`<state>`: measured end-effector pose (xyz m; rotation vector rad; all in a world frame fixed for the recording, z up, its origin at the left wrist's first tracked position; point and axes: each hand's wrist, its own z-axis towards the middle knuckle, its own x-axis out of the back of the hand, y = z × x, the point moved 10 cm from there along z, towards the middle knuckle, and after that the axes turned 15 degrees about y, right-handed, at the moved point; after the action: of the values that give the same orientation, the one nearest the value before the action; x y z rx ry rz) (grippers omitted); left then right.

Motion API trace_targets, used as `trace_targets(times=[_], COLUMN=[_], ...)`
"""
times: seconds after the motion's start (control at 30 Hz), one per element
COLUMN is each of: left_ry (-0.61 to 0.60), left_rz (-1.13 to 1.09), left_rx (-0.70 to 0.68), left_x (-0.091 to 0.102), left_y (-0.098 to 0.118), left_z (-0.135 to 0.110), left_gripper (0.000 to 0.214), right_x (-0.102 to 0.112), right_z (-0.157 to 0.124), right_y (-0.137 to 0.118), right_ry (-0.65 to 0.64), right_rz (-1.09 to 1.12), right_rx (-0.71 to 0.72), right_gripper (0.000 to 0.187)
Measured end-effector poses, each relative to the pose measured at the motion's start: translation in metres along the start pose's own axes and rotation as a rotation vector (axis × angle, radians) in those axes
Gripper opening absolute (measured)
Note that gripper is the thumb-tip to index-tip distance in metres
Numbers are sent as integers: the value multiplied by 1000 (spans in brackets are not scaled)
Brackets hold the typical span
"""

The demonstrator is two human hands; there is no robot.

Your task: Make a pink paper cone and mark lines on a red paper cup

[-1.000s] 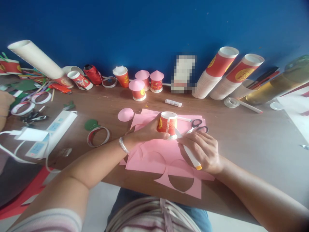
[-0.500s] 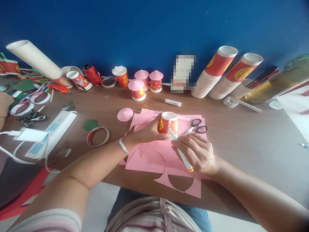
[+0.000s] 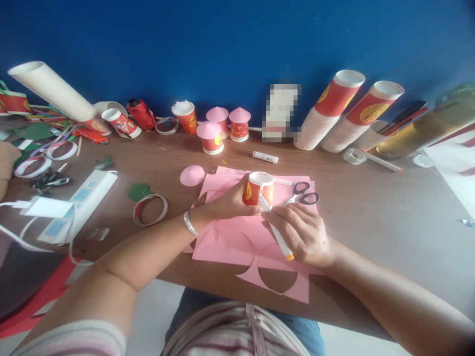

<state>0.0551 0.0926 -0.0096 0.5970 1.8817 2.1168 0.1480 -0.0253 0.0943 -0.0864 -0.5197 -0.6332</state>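
Observation:
My left hand (image 3: 239,200) is wrapped round a red and gold paper cup (image 3: 253,194), its white rim facing up. In my right hand (image 3: 300,230) is a slim white utility knife (image 3: 280,235) with a yellow end. Its tip touches the cup's near side by a pale vertical strip; I cannot tell how deep it goes. Sheets of pink paper (image 3: 226,240) with round cut-outs lie beneath both hands. Just beyond my right hand are black-handled scissors (image 3: 301,193). A pink paper cone (image 3: 192,175) rests left of the sheets.
Pink-topped red cups (image 3: 212,141) and a glue stick (image 3: 265,157) are farther back. Tall cup stacks (image 3: 332,111) lean at the blue wall. To the left are a power strip (image 3: 79,207), a tape roll (image 3: 150,210) and part of another person's hand (image 3: 7,158).
The knife and my right hand have shifted slightly up and left, with the tip a little higher on the cup. My left hand still holds the cup in place.

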Motion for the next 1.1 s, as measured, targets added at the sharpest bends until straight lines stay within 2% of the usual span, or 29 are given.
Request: trace_targets(times=[0.27, 0.5, 0.73, 1.1], left_ry=[11, 31, -29, -44], left_rz=[-14, -44, -177, -218], left_rx=[9, 94, 92, 89], left_x=[-2, 0, -5, -7], left_y=[8, 9, 15, 17], left_z=[0, -1, -1, 0], left_gripper=[57, 46, 43, 41], right_x=[-2, -1, 0, 1], right_z=[-2, -1, -3, -3], right_y=[1, 1, 1, 1], right_ry=[-10, -19, -19, -9], right_rz=[2, 7, 12, 18], right_rx=[-6, -2, -7, -9], right_gripper=[33, 25, 21, 21])
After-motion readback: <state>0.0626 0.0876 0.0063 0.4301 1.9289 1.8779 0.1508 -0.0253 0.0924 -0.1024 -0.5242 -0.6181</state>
